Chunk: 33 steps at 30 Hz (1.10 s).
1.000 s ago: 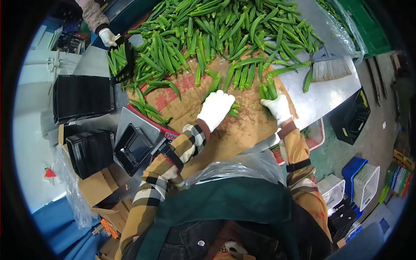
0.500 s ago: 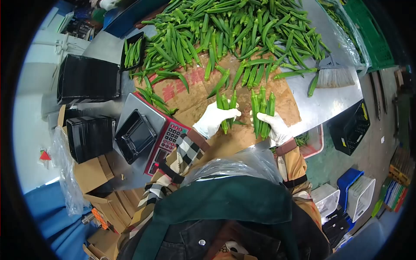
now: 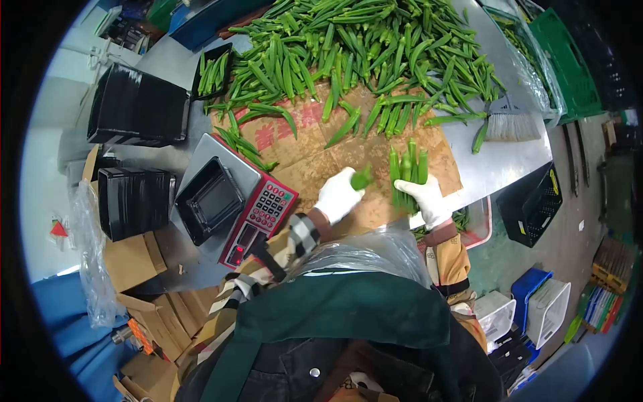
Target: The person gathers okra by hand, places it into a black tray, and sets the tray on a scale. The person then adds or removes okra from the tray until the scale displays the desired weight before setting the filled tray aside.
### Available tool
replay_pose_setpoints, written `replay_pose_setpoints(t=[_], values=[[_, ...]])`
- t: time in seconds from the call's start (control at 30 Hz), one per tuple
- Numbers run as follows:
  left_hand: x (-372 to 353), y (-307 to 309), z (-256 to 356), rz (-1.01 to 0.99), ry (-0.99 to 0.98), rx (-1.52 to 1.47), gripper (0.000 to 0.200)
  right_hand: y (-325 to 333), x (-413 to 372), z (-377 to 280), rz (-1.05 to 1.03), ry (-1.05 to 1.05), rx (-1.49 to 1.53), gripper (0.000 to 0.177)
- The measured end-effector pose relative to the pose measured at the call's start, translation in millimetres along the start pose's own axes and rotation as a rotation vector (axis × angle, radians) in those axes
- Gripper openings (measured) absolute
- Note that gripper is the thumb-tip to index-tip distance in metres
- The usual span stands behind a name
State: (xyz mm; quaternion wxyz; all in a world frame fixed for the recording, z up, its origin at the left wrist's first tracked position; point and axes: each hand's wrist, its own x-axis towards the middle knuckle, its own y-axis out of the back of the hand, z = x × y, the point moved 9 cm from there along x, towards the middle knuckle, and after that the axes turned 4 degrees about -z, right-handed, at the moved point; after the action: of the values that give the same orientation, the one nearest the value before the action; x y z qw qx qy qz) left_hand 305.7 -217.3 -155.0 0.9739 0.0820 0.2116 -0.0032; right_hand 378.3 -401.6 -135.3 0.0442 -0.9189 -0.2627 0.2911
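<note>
White gloves cover both of my hands. My left hand (image 3: 338, 197) is closed on a small, motion-blurred bit of okra (image 3: 362, 177), seen nearly end-on. A few centimetres to the right, my right hand (image 3: 429, 199) grips a bunch of okra pods (image 3: 409, 164) held upright, thumb across the front. Both hands are over a brown cardboard sheet (image 3: 375, 151) with red print. Beyond them a large heap of okra (image 3: 375, 40) spreads over the far side of the table.
Left of the hands, a red scale (image 3: 264, 208) carries a black tray (image 3: 207, 201). Stacked black trays (image 3: 137, 107) stand farther left, beside a tray of okra (image 3: 213, 72). A brush (image 3: 512, 124) lies on the metal table at right; a black crate (image 3: 531, 204) sits below.
My left hand has moved down and now shows less okra, where several upright pods were visible before. My right hand still grips its bunch, with only a slight shift.
</note>
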Motion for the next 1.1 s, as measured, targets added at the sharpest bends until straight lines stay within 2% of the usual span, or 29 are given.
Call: replay_pose_setpoints(t=[0.03,0.07,0.1,0.13,0.2,0.27,0.3,0.33,0.37,0.47,0.53,0.6,0.67,0.73,0.8,0.83,0.9,0.93,1.0,1.03,1.07,1.1], values=[[-10,2,-12,-0.019,0.131,-0.563,0.024,-7,4,2,0.042,0.047,-0.236,0.042],[-14,2,-6,-0.009,0.080,-0.613,0.023,-13,10,1,0.091,0.105,-0.472,0.044],[-17,-1,1,0.004,0.022,-0.662,0.024,-44,12,6,0.018,0.225,-0.272,0.047],[-22,0,6,0.018,-0.030,-0.711,0.024,-49,13,7,0.033,0.234,-0.264,0.042],[-42,16,32,-0.016,0.037,-0.840,0.025,-68,2,-11,-0.109,0.090,-0.032,0.038],[-63,32,39,-0.011,0.033,-0.894,0.026,-89,0,-16,-0.195,0.051,-0.062,0.034],[-69,47,40,0.003,-0.020,-0.742,0.029,-102,2,-14,-0.233,0.039,-0.066,0.032],[-78,62,38,0.044,-0.048,-0.731,0.030,-118,4,-13,-0.274,0.028,-0.069,0.031],[-91,78,43,0.086,-0.074,-0.718,0.031,-139,2,-12,-0.336,-0.029,-0.051,0.039],[-138,131,71,0.171,-0.130,-0.603,0.035,-209,-2,-12,-0.426,-0.012,-0.014,0.040],[-168,164,70,0.196,-0.045,-0.587,0.036,-260,-4,-10,-0.498,0.006,-0.027,0.037],[-198,199,85,0.319,-0.070,-0.550,0.037,-313,-11,-24,-0.526,0.058,0.062,0.035],[-224,226,93,0.379,-0.085,-0.462,0.038,-363,-16,-28,-0.550,-0.020,0.215,0.035],[-242,258,86,0.470,-0.101,-0.303,0.039,-412,-4,-3,-0.688,0.034,0.292,0.050],[-247,274,96,0.377,-0.088,-0.234,0.043,-440,1,12,-0.599,0.036,0.246,0.056],[-245,287,87,0.353,-0.074,-0.163,0.046,-458,9,36,-0.628,-0.115,0.318,0.060],[-243,307,55,0.274,-0.078,-0.022,0.055,-464,7,49,-0.679,-0.318,0.261,0.069],[-240,315,39,0.265,-0.060,0.084,0.053,-455,-8,33,-0.748,-0.394,0.214,0.073],[-247,315,24,0.274,-0.011,-0.129,0.055,-429,-16,33,-0.719,-0.406,0.087,0.074],[-255,322,26,0.356,0.012,-0.132,0.055,-411,-17,27,-0.649,-0.345,0.103,0.071],[-267,328,30,0.441,0.039,-0.139,0.055,-394,-12,26,-0.779,-0.299,0.149,0.064],[-279,339,28,0.567,0.033,-0.131,0.055,-370,-11,12,-0.816,-0.209,0.270,0.054]])
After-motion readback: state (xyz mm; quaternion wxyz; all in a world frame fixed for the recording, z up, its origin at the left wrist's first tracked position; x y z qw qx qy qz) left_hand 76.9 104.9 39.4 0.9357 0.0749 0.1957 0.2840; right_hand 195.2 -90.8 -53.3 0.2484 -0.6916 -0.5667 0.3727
